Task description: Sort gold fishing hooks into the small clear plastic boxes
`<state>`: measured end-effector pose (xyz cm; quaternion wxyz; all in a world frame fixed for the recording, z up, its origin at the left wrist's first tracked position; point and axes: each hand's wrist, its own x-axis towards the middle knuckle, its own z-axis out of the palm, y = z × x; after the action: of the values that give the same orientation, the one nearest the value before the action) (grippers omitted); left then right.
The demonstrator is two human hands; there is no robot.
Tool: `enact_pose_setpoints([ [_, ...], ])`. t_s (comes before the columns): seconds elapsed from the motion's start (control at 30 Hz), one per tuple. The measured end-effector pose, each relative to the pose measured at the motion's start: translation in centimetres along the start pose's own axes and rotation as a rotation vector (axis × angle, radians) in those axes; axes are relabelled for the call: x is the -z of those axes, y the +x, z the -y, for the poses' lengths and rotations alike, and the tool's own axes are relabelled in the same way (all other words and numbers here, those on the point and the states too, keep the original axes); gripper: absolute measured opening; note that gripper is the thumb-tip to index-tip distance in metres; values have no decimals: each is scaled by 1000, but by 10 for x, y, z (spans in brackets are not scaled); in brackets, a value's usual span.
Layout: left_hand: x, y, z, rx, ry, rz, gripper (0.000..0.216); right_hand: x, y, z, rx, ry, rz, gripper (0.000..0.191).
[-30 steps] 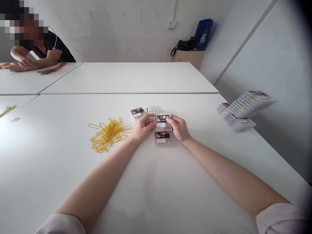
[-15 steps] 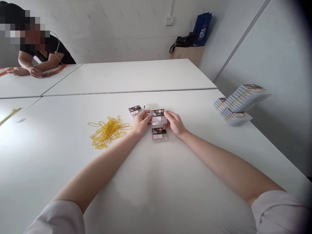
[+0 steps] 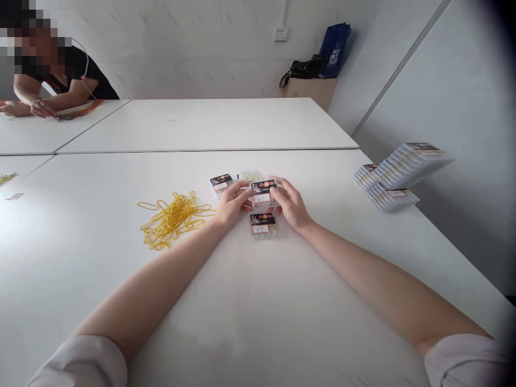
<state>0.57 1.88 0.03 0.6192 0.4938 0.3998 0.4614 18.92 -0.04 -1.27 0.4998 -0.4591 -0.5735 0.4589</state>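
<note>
Between both hands I hold clear plastic fishhook boxes (image 3: pixel 263 194), the top one with a black printed label and a white sticker edged in red; how many are under it I cannot tell. My left hand (image 3: pixel 233 204) grips their left side, thumb on the edge. On the right side, my right hand (image 3: pixel 293 205) has its thumb over the top face and its fingers behind. Just nearer to me, another fishhook box (image 3: pixel 264 227) lies flat with curved hooks visible. Past my left hand lie a labelled box (image 3: pixel 220 183) and a box of pale hooks (image 3: pixel 249 176), partly hidden.
Yellow rubber bands (image 3: pixel 173 219) lie in a loose pile left of my left forearm. Stacks of similar boxes (image 3: pixel 407 166) lean at the table's right edge. Across the table, a person (image 3: pixel 76 80) handles orange strands. A carton (image 3: pixel 310 90) against the wall carries bags.
My right thumb has moved from the right edge onto the top face of the held boxes. The view has shifted slightly, and the person at far left now appears further left.
</note>
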Motion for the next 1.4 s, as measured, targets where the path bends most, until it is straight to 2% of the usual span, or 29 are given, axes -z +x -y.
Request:
enact_pose_setpoints([
  [0.1, 1, 0, 0, -19, -19, -42, 48, -5, -4, 1, 124, -34, 98, 96],
  [0.17, 3, 0, 0, -25, -23, -46, 48, -7, -7, 2, 186, -93, 98, 103],
  [0.27, 4, 0, -1, -25, -17, -20, 47, -9, -9, 2, 240, -186, 21, 96],
  [0.37, 4, 0, -2, 12, -21, 70, 48, -8, -9, 1, 281, -239, -50, 91],
  [0.53, 4, -3, -3, 50, -45, 216, 48, -6, -7, -3, 313, -235, -66, 85],
  [0.7, 6, -2, -3, 57, -52, 226, 43, -7, -7, -3, 314, -218, -44, 88],
  [0.83, 5, 0, -2, 81, -61, 185, 41, -7, -8, -3, 297, -236, -32, 95],
  [1.03, 4, 2, -2, 93, -45, 148, 42, -8, -8, -3, 317, -280, -26, 93],
  [1.4, 5, -1, -2, 44, -33, 234, 43, -7, -9, 2, 273, -232, -42, 88],
])
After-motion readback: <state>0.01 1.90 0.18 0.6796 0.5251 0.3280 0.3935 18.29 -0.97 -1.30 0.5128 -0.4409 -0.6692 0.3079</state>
